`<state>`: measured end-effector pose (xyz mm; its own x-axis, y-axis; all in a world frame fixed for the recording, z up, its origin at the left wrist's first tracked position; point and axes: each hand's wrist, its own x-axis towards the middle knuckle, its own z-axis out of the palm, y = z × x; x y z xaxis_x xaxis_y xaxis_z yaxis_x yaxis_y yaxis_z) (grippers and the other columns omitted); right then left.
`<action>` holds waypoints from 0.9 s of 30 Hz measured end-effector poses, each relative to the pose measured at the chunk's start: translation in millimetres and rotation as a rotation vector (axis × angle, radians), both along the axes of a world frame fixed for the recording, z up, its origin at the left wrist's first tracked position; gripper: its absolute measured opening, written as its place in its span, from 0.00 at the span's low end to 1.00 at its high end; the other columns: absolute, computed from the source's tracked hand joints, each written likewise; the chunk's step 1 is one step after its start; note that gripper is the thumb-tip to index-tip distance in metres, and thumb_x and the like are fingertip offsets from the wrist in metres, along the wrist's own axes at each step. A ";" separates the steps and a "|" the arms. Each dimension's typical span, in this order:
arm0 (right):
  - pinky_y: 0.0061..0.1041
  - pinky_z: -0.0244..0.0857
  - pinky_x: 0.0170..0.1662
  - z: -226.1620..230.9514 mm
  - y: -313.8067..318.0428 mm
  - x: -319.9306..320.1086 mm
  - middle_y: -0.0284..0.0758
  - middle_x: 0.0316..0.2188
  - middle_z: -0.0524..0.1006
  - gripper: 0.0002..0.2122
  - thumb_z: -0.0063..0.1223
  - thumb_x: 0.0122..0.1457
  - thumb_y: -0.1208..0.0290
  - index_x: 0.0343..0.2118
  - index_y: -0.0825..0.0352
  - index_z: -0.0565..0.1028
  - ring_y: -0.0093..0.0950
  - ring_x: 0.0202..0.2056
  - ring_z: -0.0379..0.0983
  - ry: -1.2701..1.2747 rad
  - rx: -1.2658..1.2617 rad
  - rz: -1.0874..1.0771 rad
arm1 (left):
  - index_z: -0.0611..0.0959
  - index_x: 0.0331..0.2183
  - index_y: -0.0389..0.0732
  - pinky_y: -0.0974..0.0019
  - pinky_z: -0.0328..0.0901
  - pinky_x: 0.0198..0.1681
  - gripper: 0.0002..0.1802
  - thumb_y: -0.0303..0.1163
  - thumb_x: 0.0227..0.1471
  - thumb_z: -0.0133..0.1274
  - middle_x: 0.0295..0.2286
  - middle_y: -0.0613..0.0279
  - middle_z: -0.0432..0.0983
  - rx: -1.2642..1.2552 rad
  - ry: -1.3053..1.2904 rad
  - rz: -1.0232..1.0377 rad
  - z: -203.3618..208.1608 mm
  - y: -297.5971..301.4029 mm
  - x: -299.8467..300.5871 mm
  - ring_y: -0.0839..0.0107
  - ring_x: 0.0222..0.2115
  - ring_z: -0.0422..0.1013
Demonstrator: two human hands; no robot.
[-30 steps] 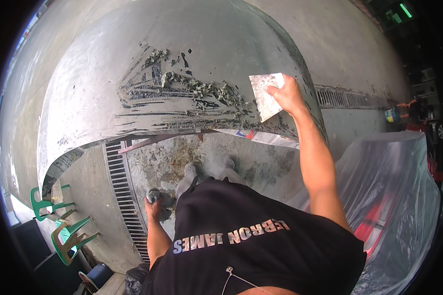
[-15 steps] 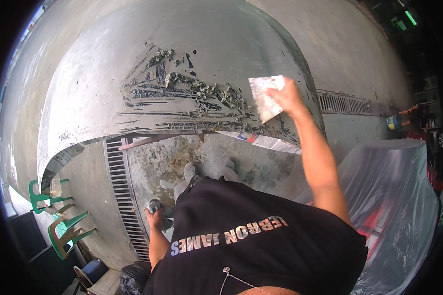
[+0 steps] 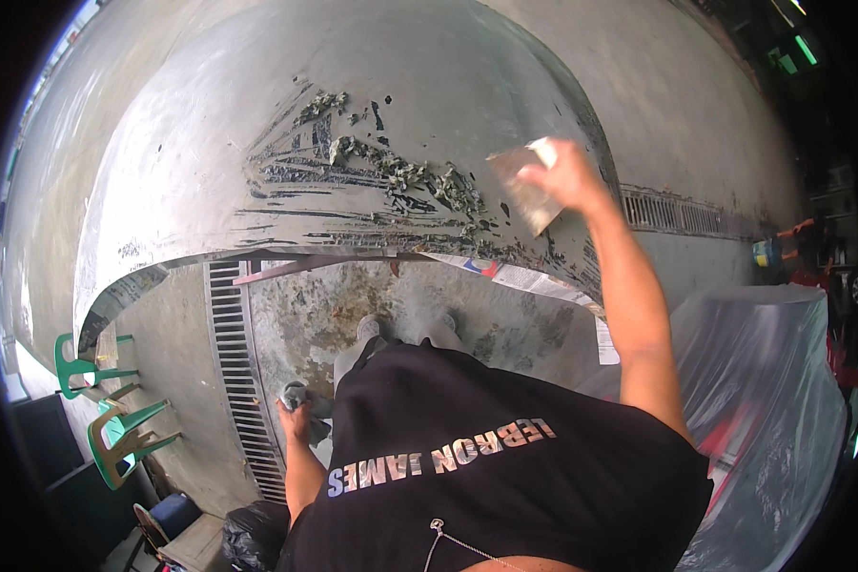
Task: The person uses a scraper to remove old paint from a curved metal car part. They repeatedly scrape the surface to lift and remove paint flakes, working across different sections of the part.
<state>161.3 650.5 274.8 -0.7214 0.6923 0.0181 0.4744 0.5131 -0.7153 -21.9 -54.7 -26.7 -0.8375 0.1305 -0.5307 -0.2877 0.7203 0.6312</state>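
**Blurred, Covered and Cut Off**

The right hand (image 3: 567, 178) and the scraper (image 3: 532, 198) are blurred, and the fingers behind the blade are hidden. The left hand (image 3: 297, 420) is partly covered by a grey bundle (image 3: 296, 395) (cloth or glove, too small to tell). The upper picture edge crops the curved panel (image 3: 210, 143). The black shirt (image 3: 496, 396), itself cut off below, hides most of the legs (image 3: 349, 362). Cloudy plastic sheeting (image 3: 772, 410) obscures a red shape (image 3: 723, 453); clutter at far right sinks into darkness.
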 end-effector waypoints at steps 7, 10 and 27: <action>0.29 0.72 0.43 17.5 -0.8 0.0 0.38 0.33 0.85 0.15 0.68 0.52 0.71 0.42 0.72 0.81 0.25 0.34 0.79 -0.032 -0.124 0.066 | 0.77 0.51 0.35 0.53 0.70 0.49 0.33 0.35 0.41 0.66 0.42 0.45 0.81 -0.075 -0.022 0.011 1.0 -7.1 9.7 0.50 0.44 0.78; 0.28 0.75 0.39 5.4 -11.5 0.4 0.38 0.32 0.85 0.12 0.67 0.53 0.74 0.40 0.72 0.81 0.25 0.31 0.81 -0.153 0.043 0.145 | 0.78 0.50 0.34 0.53 0.70 0.49 0.33 0.35 0.41 0.66 0.42 0.45 0.81 -0.062 -0.006 -0.013 -1.0 -10.6 11.4 0.50 0.44 0.78; 0.27 0.75 0.41 12.0 -11.7 -3.1 0.34 0.33 0.85 0.14 0.67 0.54 0.73 0.43 0.70 0.81 0.23 0.33 0.81 -0.087 -0.169 0.164 | 0.76 0.52 0.34 0.53 0.69 0.50 0.35 0.35 0.40 0.66 0.43 0.44 0.80 -0.071 0.041 0.023 15.9 7.7 36.7 0.50 0.45 0.77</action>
<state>158.2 638.8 286.8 -0.8178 0.5540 -0.1556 0.4587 0.4643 -0.7576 14.8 -46.9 -10.8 -0.8609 0.0744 -0.5033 -0.2798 0.7570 0.5905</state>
